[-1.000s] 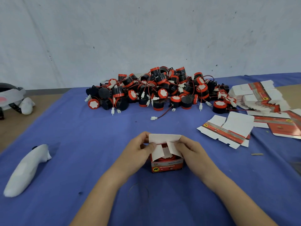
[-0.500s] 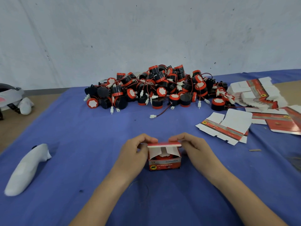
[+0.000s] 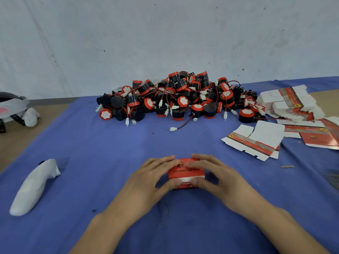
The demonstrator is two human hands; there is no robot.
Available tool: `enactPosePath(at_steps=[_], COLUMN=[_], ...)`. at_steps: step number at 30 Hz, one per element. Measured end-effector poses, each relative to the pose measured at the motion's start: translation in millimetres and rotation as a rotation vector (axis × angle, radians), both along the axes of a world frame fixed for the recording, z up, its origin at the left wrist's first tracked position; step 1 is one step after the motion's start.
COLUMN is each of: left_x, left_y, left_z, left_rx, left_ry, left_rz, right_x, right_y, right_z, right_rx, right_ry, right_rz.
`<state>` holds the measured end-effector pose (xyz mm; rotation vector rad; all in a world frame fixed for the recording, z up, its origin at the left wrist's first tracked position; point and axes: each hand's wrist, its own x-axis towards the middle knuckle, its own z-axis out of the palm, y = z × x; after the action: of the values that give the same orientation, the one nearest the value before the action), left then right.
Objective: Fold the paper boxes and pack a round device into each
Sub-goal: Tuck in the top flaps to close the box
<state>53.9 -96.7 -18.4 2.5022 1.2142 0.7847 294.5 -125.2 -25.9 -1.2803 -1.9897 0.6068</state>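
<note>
The left hand (image 3: 152,180) and right hand (image 3: 218,178) clasp one box (image 3: 186,172) (lid looks closed); many round devices (image 3: 183,99) and flat boxes (image 3: 256,142) are left.

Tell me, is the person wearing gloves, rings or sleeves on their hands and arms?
No. The left hand and the right hand are both bare, with no gloves and no rings that I can see. The left forearm and the right forearm are bare too: no sleeves, watch or bracelet in view.
</note>
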Motion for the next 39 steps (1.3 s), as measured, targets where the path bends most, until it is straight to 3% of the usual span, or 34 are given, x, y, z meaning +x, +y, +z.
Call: enactPosePath(at_steps=[4,17,21,32,39], left_x=[5.4,6.3,4.2,-2.4,2.0], left_y=[-3.7,0.9,-2.2,-5.1,-3.5], left_z=[-2.7,-2.3,-4.3,-5.8,-6.3], left_rx=[0.143,-0.02,0.012,0.205,0.316], left_ry=[0.035,-0.155,-0.089,0.079,0.078], left_rz=[0.008,0.022,-0.005,-0.029,-0.009], right_x=[-1.9,-3.9,-2.7,6.2,3.4], right_y=[2.0,5.8,3.2,-7.8,-10.7], right_z=[-2.0,-0.9,-0.9,3.6,9.7], right_rx=[0.03,0.023,-0.01,0.051,0.11], right_ry=[-0.035,0.051,0.048,-0.184,-0.346], right_rz=[-0.029,-0.06,-0.027,0.005,-0.006])
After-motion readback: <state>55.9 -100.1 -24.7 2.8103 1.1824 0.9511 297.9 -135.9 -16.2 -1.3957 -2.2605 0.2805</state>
